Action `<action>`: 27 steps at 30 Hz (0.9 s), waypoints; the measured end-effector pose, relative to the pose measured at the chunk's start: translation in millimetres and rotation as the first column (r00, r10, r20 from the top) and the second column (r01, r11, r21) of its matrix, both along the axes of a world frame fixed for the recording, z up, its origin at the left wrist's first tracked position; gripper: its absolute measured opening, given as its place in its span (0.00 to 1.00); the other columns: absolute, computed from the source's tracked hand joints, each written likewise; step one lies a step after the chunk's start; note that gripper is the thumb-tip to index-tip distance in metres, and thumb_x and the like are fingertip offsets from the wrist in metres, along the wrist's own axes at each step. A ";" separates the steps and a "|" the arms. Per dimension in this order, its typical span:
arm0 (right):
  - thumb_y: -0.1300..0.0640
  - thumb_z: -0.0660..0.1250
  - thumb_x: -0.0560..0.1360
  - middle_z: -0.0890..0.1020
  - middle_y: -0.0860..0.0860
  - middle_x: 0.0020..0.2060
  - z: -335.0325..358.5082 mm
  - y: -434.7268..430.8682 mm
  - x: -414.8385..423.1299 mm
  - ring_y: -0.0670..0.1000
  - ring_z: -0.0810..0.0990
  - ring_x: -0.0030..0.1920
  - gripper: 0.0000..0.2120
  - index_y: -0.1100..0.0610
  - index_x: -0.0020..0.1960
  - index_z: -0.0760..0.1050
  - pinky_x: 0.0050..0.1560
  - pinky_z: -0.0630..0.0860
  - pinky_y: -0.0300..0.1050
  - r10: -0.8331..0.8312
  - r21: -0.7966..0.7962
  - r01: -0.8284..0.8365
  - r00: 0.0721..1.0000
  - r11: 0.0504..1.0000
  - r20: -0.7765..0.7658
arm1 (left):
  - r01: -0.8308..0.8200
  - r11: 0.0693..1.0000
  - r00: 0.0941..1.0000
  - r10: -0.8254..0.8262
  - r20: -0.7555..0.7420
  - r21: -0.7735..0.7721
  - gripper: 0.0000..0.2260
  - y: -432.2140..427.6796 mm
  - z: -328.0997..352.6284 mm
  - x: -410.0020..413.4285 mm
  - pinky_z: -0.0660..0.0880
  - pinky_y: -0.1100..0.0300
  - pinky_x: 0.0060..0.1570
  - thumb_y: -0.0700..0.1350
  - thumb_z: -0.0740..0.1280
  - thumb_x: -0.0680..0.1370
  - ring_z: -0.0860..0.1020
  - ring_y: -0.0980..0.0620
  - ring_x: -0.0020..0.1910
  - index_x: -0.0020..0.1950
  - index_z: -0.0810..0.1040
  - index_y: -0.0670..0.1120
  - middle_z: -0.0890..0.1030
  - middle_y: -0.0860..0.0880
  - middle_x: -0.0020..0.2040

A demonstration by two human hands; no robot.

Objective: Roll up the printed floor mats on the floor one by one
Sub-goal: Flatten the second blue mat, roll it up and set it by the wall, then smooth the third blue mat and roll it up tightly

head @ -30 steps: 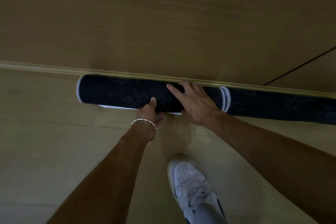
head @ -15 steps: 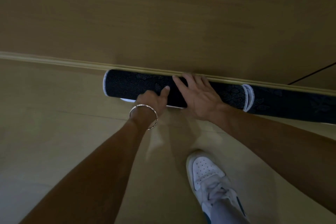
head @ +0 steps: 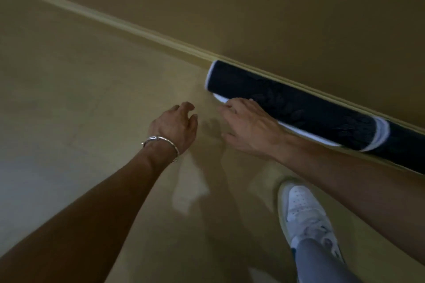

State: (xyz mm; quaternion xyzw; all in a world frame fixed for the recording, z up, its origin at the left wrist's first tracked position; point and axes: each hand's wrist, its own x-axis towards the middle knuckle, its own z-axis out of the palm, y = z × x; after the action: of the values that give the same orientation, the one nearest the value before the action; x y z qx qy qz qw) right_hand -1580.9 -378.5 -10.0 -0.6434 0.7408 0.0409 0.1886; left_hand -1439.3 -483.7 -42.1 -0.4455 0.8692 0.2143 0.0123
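Head view: a dark printed mat (head: 287, 99) lies fully rolled on the floor (head: 69, 99), tight against the skirting (head: 138, 27) at the foot of the wall (head: 276, 7).
Second mat (head: 407, 147): also rolled, end to end with the first on its right and running out of the picture.
Done: both mats in sight are rolled; a white strip shows under the near side of the first.
Left: no flat mat shows here, so I cannot tell whether any remain elsewhere.
Left hand (head: 174, 126): over bare floor, apart from the mat, its fingers (head: 187, 105) loosely curled around nothing; a bracelet (head: 161, 142) sits at the wrist.
Right hand (head: 250, 126): at the near side of the mat by its left end, fingers (head: 230, 108) relaxed and gripping nothing; blur hides whether they touch it.
Containers: none in view.
Also: a white shoe (head: 303, 211) stands on the floor near the mats.
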 end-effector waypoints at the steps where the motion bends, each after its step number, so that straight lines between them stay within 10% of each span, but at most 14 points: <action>1: 0.49 0.61 0.77 0.67 0.56 0.66 3.7 -7.2 14.6 0.57 0.65 0.67 0.25 0.56 0.71 0.63 0.70 0.58 0.51 0.036 -0.005 -0.036 0.999 0.999 0.015 | -0.030 0.999 1.000 0.030 -0.010 -0.012 0.15 -4.7 0.6 18.5 0.74 0.53 0.52 0.52 0.57 0.80 0.77 0.45 0.56 0.65 0.70 0.52 0.79 0.48 0.57; 27: 0.51 0.61 0.76 0.70 0.55 0.62 208.8 -159.1 561.4 0.58 0.74 0.58 0.20 0.56 0.65 0.69 0.54 0.74 0.51 0.760 0.012 -0.783 0.600 0.622 -0.251 | -0.644 0.736 0.764 0.609 -0.211 -0.207 0.17 -20.1 192.2 592.5 0.72 0.54 0.49 0.50 0.59 0.80 0.75 0.45 0.59 0.68 0.68 0.49 0.76 0.48 0.62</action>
State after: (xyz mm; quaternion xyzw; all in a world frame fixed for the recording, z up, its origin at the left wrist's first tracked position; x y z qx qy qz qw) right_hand -1019.5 -537.6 198.8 -0.8991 0.4078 0.1559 0.0325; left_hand -846.8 -503.8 150.1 -0.6950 0.6874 0.1151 -0.1770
